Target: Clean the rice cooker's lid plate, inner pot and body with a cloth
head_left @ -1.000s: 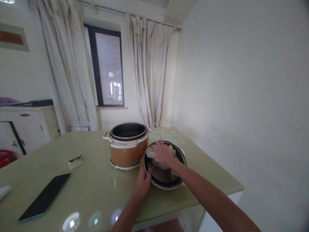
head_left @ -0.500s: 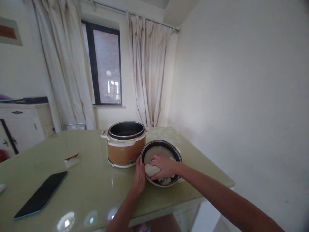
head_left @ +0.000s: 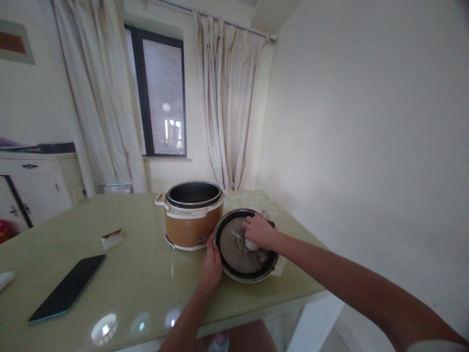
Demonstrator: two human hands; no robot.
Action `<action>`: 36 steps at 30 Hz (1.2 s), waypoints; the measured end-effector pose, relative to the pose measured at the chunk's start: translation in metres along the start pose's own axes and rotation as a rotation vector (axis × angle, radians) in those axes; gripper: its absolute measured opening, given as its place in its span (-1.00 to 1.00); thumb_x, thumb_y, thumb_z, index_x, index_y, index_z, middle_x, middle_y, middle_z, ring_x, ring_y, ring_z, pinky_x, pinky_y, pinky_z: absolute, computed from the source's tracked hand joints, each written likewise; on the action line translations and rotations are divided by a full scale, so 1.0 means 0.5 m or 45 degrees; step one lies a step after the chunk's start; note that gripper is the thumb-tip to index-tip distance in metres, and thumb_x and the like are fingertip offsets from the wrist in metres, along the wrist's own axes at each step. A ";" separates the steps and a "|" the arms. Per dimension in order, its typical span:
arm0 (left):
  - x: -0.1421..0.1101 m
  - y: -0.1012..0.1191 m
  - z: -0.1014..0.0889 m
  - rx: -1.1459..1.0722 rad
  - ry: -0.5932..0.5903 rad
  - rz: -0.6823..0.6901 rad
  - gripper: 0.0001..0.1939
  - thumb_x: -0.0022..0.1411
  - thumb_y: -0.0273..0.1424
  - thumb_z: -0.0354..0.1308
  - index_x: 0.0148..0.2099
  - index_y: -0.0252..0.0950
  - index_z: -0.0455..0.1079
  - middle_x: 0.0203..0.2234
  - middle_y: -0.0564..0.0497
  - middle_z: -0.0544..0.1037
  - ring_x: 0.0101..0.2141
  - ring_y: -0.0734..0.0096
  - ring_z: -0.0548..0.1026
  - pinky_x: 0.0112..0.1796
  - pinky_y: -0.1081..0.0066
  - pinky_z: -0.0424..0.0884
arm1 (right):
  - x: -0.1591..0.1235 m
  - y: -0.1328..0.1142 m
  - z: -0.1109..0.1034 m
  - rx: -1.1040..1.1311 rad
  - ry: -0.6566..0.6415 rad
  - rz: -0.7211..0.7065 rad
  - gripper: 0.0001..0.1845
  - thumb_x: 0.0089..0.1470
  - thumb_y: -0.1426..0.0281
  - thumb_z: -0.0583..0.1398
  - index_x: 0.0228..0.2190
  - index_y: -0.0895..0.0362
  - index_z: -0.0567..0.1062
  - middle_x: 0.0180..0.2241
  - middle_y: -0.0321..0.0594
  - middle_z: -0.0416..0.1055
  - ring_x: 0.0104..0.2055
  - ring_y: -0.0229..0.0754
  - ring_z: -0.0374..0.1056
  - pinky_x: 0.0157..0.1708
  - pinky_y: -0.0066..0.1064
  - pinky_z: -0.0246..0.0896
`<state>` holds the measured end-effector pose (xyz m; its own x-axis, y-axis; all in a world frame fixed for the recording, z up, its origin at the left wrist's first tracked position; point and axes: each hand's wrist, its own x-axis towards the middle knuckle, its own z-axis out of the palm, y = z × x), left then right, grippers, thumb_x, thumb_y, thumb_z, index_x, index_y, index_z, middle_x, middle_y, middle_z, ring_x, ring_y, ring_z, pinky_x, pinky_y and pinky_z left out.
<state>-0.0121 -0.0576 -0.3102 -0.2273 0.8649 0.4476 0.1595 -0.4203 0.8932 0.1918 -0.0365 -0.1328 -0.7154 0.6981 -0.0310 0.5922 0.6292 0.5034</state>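
A round pot lid (head_left: 234, 247) with a dark rim is tilted on the table, its metal inner side facing me. My left hand (head_left: 211, 264) grips its left edge, fingers behind and thumb along the rim. Bunched in my right hand (head_left: 259, 231) is a pale cloth (head_left: 251, 244), pressed to the right part of the lid's inside. The fingers are closed round the cloth, and some of it pokes out past the rim. Just left of the lid stands an orange-brown and white electric pressure cooker (head_left: 194, 227), topless, with a dark inner pot (head_left: 194, 194).
A dark tablet-like slab (head_left: 68, 288) lies on the greenish glossy table (head_left: 146, 274) at left. Beyond it is a small whitish packet (head_left: 112, 238). A white item (head_left: 5, 279) sits at the left edge. A wall rises beyond the table's right side.
My right hand has swept the cloth from the lid's upper left down to its lower left, then across to the right side. My left hand keeps holding the lid's left edge.
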 end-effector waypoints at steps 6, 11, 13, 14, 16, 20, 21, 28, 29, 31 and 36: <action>-0.001 0.000 -0.001 0.006 -0.043 -0.004 -0.40 0.53 -0.10 -0.16 0.44 -0.31 0.08 0.37 -0.27 0.30 0.38 0.17 0.24 0.40 0.11 0.10 | 0.066 0.000 0.010 0.041 0.171 0.301 -0.50 0.11 0.33 0.35 0.08 0.12 0.49 0.11 0.09 0.39 0.11 0.19 0.26 0.01 -0.01 0.26; -0.003 0.009 -0.003 -0.010 -0.054 -0.010 -0.39 0.54 -0.08 -0.19 0.45 -0.29 0.10 0.38 -0.24 0.30 0.40 0.19 0.22 0.40 0.12 0.09 | 0.108 -0.085 0.013 0.303 0.309 0.218 -0.30 0.10 0.23 0.34 0.23 0.00 0.34 0.10 0.00 0.37 0.09 0.14 0.28 0.00 -0.09 0.27; -0.005 0.011 -0.002 -0.018 -0.060 0.006 -0.40 0.55 -0.08 -0.22 0.45 -0.28 0.10 0.38 -0.23 0.31 0.39 0.20 0.23 0.40 0.12 0.09 | 0.096 -0.098 0.012 0.395 0.285 0.033 -0.36 0.13 0.25 0.30 0.23 -0.04 0.36 0.05 -0.06 0.39 0.06 0.09 0.30 -0.01 -0.12 0.27; -0.006 0.011 -0.001 -0.018 -0.058 0.013 -0.39 0.55 -0.07 -0.22 0.45 -0.27 0.10 0.37 -0.23 0.31 0.39 0.20 0.23 0.40 0.11 0.08 | 0.085 -0.098 0.012 0.421 0.247 -0.056 -0.40 0.15 0.25 0.29 0.21 -0.04 0.38 0.03 -0.07 0.40 0.03 0.07 0.31 -0.02 -0.15 0.27; -0.006 0.011 0.000 -0.013 -0.042 0.026 -0.38 0.55 -0.06 -0.21 0.46 -0.28 0.10 0.37 -0.23 0.31 0.39 0.19 0.23 0.40 0.10 0.08 | 0.052 -0.092 0.012 0.422 0.154 -0.212 -0.45 0.13 0.24 0.30 0.16 -0.06 0.44 -0.02 -0.09 0.41 0.00 0.05 0.33 -0.06 -0.17 0.27; -0.004 0.004 0.000 0.001 -0.028 0.026 -0.39 0.55 -0.06 -0.20 0.46 -0.25 0.09 0.38 -0.22 0.30 0.39 0.18 0.24 0.39 0.08 0.12 | -0.017 -0.071 0.017 0.258 0.059 -0.455 -0.52 0.06 0.30 0.34 0.06 -0.12 0.55 -0.05 -0.11 0.41 0.02 0.07 0.33 -0.08 -0.17 0.25; -0.004 0.002 0.000 0.008 -0.023 0.027 -0.40 0.54 -0.07 -0.18 0.46 -0.25 0.10 0.37 -0.21 0.31 0.38 0.17 0.25 0.39 0.08 0.13 | -0.029 -0.064 0.019 0.218 0.056 -0.480 -0.54 0.05 0.31 0.35 0.03 -0.13 0.57 -0.05 -0.11 0.41 0.03 0.08 0.32 -0.09 -0.17 0.24; 0.001 -0.019 0.000 0.053 -0.019 0.095 -0.42 0.54 -0.09 -0.16 0.44 -0.24 0.14 0.36 -0.21 0.33 0.38 0.16 0.26 0.39 0.07 0.14 | -0.010 0.010 0.024 -0.001 0.095 -0.053 -0.77 0.05 0.40 0.36 -0.19 0.01 0.63 -0.07 -0.06 0.48 0.03 0.09 0.33 -0.03 -0.09 0.21; 0.002 -0.020 0.000 0.061 -0.025 0.096 -0.42 0.54 -0.09 -0.17 0.44 -0.24 0.13 0.37 -0.21 0.32 0.39 0.17 0.24 0.39 0.08 0.12 | 0.003 0.017 0.024 -0.015 0.136 0.043 -0.78 0.09 0.43 0.33 -0.16 0.05 0.63 -0.06 -0.02 0.48 0.04 0.11 0.32 -0.01 -0.06 0.20; 0.003 -0.021 0.000 0.073 -0.031 0.091 -0.40 0.54 -0.09 -0.19 0.45 -0.25 0.12 0.39 -0.21 0.29 0.41 0.19 0.20 0.40 0.10 0.10 | 0.033 0.019 0.025 -0.007 0.203 0.181 -0.71 0.14 0.46 0.27 -0.07 0.10 0.58 -0.01 0.07 0.47 0.07 0.14 0.31 0.02 0.00 0.19; 0.001 -0.014 -0.001 0.079 -0.034 0.061 -0.40 0.54 -0.07 -0.20 0.46 -0.23 0.12 0.41 -0.18 0.27 0.42 0.22 0.17 0.42 0.13 0.05 | 0.098 -0.053 0.018 0.087 0.330 0.285 -0.60 0.21 0.36 0.23 0.08 0.09 0.45 0.09 0.08 0.40 0.13 0.19 0.26 0.04 0.03 0.20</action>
<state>-0.0140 -0.0542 -0.3161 -0.1922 0.8518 0.4874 0.2288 -0.4440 0.8663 0.1444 -0.0161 -0.1552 -0.6299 0.7171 0.2984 0.7625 0.4977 0.4134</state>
